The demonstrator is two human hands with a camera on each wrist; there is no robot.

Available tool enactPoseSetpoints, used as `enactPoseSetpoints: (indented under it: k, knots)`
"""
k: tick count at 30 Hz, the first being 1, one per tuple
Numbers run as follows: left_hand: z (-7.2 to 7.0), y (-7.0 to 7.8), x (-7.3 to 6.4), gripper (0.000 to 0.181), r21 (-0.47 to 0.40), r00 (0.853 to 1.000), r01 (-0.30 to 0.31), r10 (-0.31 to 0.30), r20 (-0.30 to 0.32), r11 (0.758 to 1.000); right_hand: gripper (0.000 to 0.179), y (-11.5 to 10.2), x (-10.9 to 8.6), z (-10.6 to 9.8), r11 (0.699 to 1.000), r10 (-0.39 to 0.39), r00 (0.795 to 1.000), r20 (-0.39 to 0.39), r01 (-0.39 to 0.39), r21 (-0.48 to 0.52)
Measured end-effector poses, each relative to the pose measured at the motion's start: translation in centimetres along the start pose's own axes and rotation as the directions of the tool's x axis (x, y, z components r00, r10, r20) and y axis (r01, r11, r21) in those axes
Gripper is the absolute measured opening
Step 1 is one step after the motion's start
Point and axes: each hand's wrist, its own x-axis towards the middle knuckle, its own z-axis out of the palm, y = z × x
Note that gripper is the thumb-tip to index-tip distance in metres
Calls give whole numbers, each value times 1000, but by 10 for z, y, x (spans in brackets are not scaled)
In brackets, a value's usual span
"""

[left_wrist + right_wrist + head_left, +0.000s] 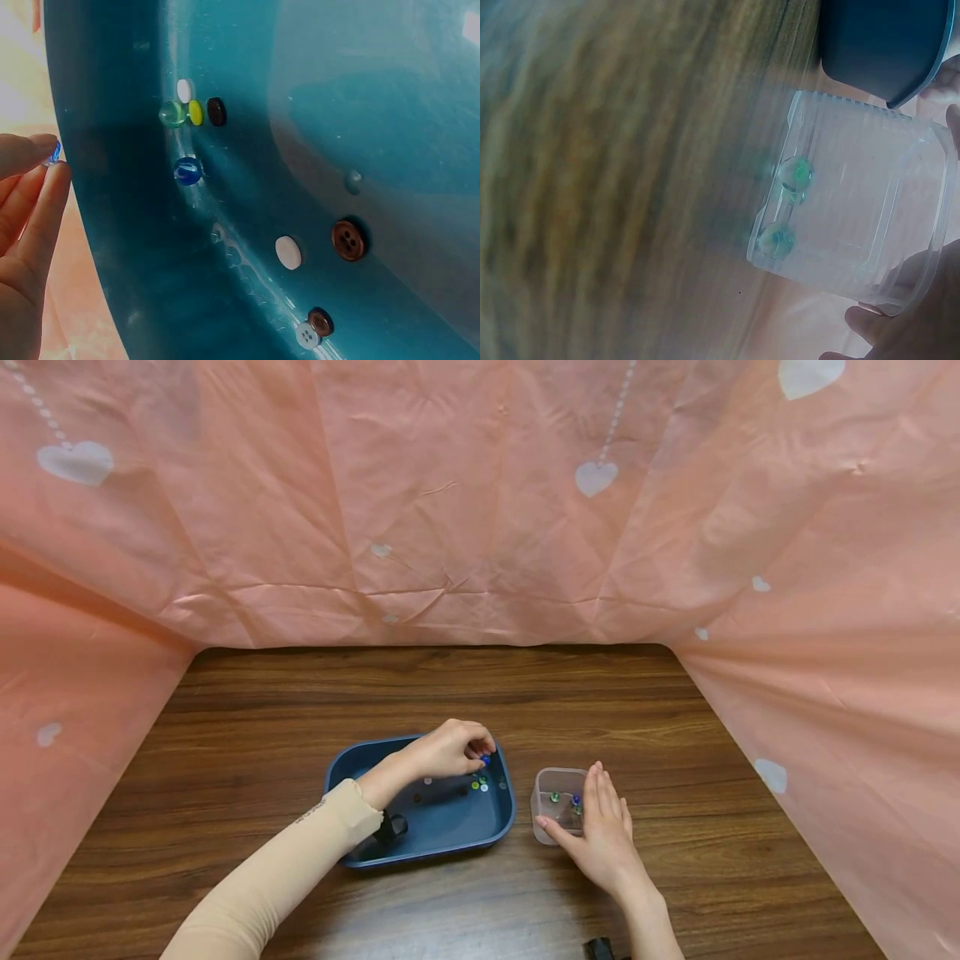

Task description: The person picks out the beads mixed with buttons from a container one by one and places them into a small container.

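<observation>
Your left hand pinches a blue marble over the tray; likely light, hard, slippery, so grip its middle; your right hand, thumb apart, spans the box right of the tray.

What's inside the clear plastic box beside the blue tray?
The box holds two green marbles and a blue marble. In the head view, the right hand covers part of its right side; anything behind is hidden.
</observation>
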Motion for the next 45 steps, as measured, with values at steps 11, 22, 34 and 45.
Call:
enactPoseSetpoints:
  k: [11,22,34,45]
  knots:
    - [-6,7,2,17,-9,999,-12,11,-39,1000,111,1,0,1,1000,7,1000,10,-7,1]
    - [-6,21,9,18,-48,999,-25,23,-37,999,110,2,0,1,1000,15,1000,13,-15,7]
    - [-5,26,14,17,-52,998,-49,46,-50,997,110,1,0,2,1000,7,1000,2,-7,-2]
    - [-4,41,24,20,-51,993,-105,102,-59,993,109,2,0,2,1000,-7,1000,-3,7,4]
